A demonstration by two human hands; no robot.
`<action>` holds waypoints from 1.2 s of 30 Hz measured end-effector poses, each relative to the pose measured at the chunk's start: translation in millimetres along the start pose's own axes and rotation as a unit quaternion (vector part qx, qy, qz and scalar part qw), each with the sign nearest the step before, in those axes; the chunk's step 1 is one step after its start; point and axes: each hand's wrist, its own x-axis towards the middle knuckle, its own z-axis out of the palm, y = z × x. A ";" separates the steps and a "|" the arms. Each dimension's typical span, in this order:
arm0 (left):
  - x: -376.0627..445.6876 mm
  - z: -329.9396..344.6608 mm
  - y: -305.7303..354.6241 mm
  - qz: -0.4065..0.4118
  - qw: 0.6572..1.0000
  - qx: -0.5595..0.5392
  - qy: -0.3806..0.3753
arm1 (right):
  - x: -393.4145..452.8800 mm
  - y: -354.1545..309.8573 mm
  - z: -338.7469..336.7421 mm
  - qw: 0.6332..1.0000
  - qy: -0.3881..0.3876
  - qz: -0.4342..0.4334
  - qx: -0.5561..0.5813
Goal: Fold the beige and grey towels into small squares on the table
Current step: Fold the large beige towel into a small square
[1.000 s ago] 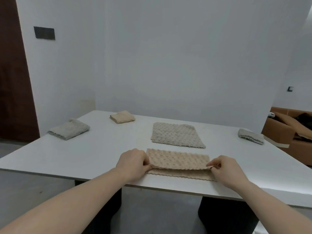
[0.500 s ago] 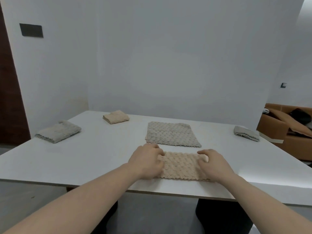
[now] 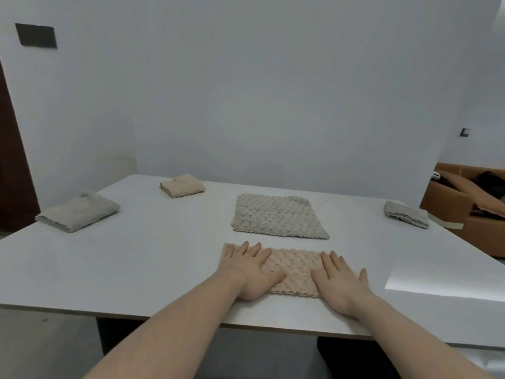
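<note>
A dark door (image 3: pixel 12 165) is cut off at the frame's left edge. Low and centre, near the table's (image 3: pixel 142 269) front edge, the left hand (image 3: pixel 250 269) lies flat with straight fingers, covering the beige towel's (image 3: pixel 293 270) left end; the right hand (image 3: pixel 340 284) presses flat on its right end, gripping nothing. Half a second ago both hands were curled over it. The grey towel (image 3: pixel 277 220) lies spread just behind.
</note>
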 end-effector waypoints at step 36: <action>-46.2 3.8 -90.7 -0.090 0.989 -0.076 0.087 | 10.7 -6.1 -26.2 0.974 0.005 0.192 0.122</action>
